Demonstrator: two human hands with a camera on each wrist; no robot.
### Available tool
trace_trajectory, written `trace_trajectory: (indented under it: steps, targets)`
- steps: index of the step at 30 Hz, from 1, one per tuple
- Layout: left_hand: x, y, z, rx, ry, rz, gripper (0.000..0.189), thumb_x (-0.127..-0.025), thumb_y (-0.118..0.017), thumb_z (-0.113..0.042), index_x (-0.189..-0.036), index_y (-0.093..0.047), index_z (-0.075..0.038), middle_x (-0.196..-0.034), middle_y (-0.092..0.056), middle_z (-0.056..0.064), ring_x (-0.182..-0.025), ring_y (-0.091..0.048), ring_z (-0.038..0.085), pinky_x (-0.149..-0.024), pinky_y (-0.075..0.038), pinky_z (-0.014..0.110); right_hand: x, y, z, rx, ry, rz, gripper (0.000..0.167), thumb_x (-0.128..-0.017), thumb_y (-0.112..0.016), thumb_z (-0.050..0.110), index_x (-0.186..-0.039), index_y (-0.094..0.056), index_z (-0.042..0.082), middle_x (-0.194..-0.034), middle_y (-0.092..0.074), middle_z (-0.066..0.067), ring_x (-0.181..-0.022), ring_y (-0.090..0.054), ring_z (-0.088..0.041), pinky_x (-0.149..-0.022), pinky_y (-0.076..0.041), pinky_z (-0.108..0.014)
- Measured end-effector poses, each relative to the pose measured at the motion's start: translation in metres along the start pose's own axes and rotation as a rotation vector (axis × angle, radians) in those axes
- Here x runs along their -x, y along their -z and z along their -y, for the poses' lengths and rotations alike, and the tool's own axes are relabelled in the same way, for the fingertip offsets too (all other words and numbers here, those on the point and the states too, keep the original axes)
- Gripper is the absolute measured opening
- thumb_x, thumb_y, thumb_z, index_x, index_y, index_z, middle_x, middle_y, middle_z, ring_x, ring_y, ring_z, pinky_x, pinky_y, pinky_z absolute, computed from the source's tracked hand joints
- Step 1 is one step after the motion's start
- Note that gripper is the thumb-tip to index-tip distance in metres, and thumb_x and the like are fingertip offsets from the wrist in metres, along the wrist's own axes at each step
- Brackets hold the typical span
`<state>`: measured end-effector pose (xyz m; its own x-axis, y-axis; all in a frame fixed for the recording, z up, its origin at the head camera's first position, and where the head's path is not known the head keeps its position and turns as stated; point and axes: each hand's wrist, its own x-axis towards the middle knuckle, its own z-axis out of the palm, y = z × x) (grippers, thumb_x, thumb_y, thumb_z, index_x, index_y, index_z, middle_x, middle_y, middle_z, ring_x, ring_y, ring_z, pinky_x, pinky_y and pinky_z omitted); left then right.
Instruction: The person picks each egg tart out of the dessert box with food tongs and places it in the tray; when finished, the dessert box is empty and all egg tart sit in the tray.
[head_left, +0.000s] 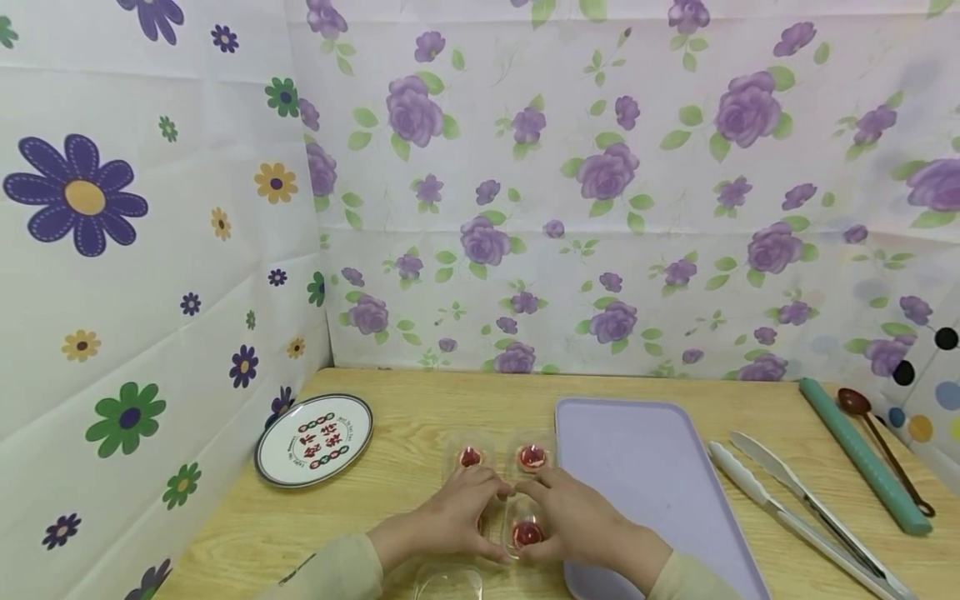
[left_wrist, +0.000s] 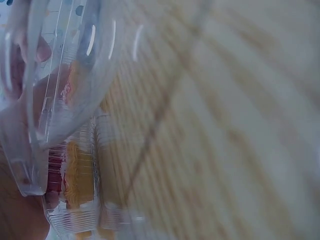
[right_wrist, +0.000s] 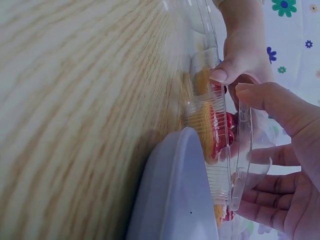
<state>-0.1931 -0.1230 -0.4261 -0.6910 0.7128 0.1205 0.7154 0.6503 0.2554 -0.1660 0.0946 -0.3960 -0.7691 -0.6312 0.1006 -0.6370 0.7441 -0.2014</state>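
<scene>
Btm edge cut off tongs (head_left: 795, 523), tray (head_left: 637, 467) & clear container (head_left: 448, 585); L hand (head_left: 461, 510) mostly hid a red-topped cake (head_left: 480, 524); plate's (head_left: 288, 437) fine print (head_left: 351, 428) was too sm. to read.

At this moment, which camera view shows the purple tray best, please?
The head view, because it shows the purple tray from above, though the right hand covers part. The right wrist view shows only a rounded part; the left wrist view shows none.
</scene>
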Motion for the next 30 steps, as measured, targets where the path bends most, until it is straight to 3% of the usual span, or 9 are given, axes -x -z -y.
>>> trace_trajectory:
  steps: [8,16,20,25,30]
  targets:
    - [0.001,-0.004,0.000,-0.004,-0.030,-0.023,0.072,-0.068,-0.076,-0.060,-0.121,-0.058,-0.015,-0.114,-0.058,-0.008,-0.112,-0.048,0.009,-0.099,-0.040,0.032,0.007,0.001,-0.004,-0.041,0.004,-0.030,0.079,-0.073,-0.076,0.051,-0.135,-0.052,0.009,-0.130,-0.057,-0.013,-0.119,-0.056,-0.030,-0.092,-0.053,-0.043]
    - [0.004,0.000,-0.002,0.007,-0.032,-0.019,0.074,-0.070,-0.074,-0.061,-0.125,-0.056,-0.015,-0.114,-0.058,-0.007,-0.111,-0.048,0.009,-0.097,-0.040,0.032,0.013,0.005,-0.006,-0.116,-0.003,-0.038,0.074,-0.074,-0.077,0.048,-0.139,-0.048,0.028,-0.124,-0.055,-0.003,-0.107,-0.057,-0.019,-0.080,-0.054,-0.037]
    - [0.004,0.002,-0.003,0.007,-0.025,-0.014,0.072,-0.070,-0.074,-0.060,-0.125,-0.057,-0.016,-0.115,-0.057,-0.007,-0.111,-0.048,0.009,-0.097,-0.041,0.033,0.016,0.009,-0.007,-0.136,-0.008,-0.066,0.071,-0.075,-0.077,0.047,-0.137,-0.049,0.029,-0.120,-0.055,-0.002,-0.099,-0.056,-0.014,-0.073,-0.053,-0.030]
    - [0.004,0.002,-0.004,-0.002,-0.021,-0.023,0.068,-0.071,-0.075,-0.060,-0.122,-0.058,-0.017,-0.114,-0.056,-0.008,-0.111,-0.048,0.009,-0.098,-0.040,0.035,0.023,0.014,-0.006,-0.101,-0.023,-0.159,0.073,-0.072,-0.078,0.046,-0.135,-0.051,0.022,-0.110,-0.057,-0.001,-0.082,-0.054,-0.007,-0.063,-0.049,-0.022]
    - [0.005,0.002,-0.005,-0.025,-0.022,-0.040,0.070,-0.071,-0.073,-0.062,-0.122,-0.058,-0.017,-0.114,-0.057,-0.007,-0.111,-0.049,0.010,-0.098,-0.041,0.034,0.033,0.017,-0.008,-0.062,-0.020,-0.292,0.074,-0.069,-0.081,0.043,-0.133,-0.051,0.023,-0.108,-0.059,0.004,-0.088,-0.060,-0.011,-0.070,-0.053,-0.028]
